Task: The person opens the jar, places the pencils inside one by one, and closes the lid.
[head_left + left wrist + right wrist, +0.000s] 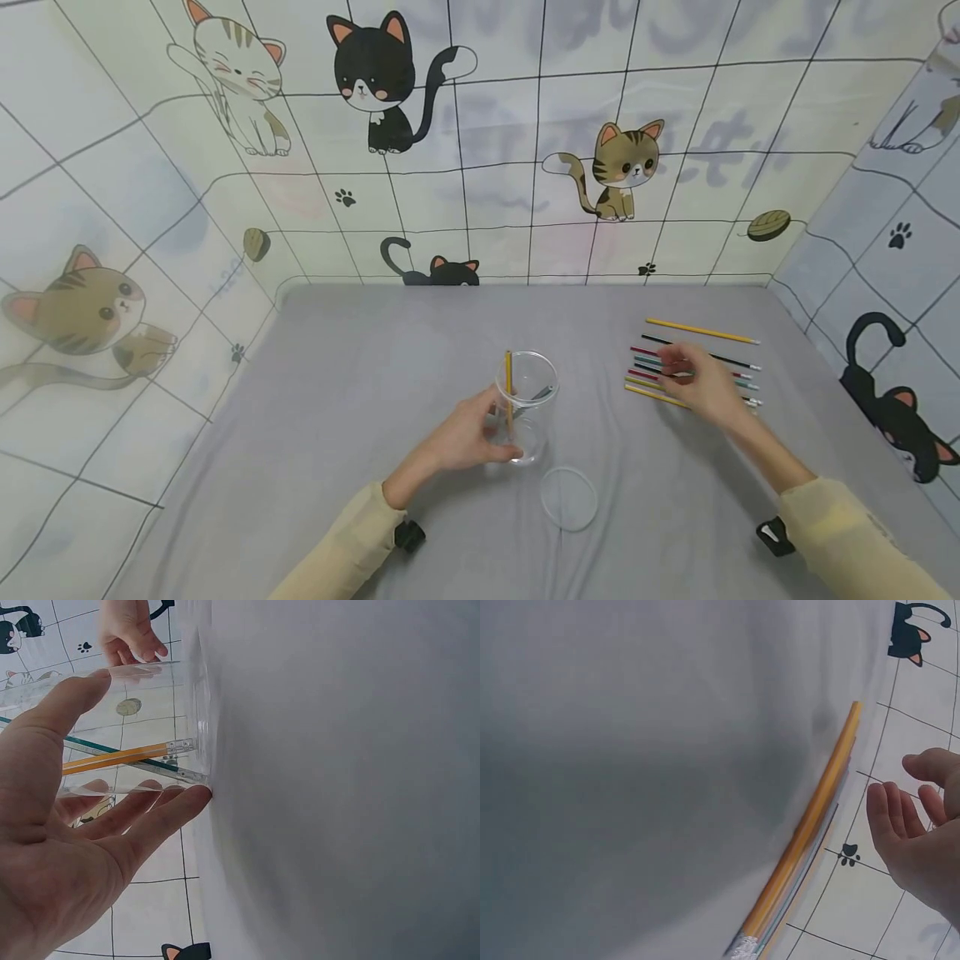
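Observation:
My left hand (468, 433) grips the side of a clear cup (542, 429) standing upright on the table, its fingers and thumb curled round the wall. Inside the cup lean a yellow pencil (135, 755) and a dark teal pencil (97, 746); their eraser ends are at the bottom. Over a row of several pencils (648, 369) on the right hovers my right hand (701, 387), fingers loosely bent and thumb apart. The right wrist view shows nothing in that hand, with a yellow pencil (810, 825) lying nearby. It partly covers the row in the head view.
A clear round disc (569, 500), like a lid, lies on the grey cloth (360, 375) in front of the cup. One yellow pencil (701, 331) lies apart at the back of the row. Cat-printed sheets (495, 125) surround the table at the back and sides.

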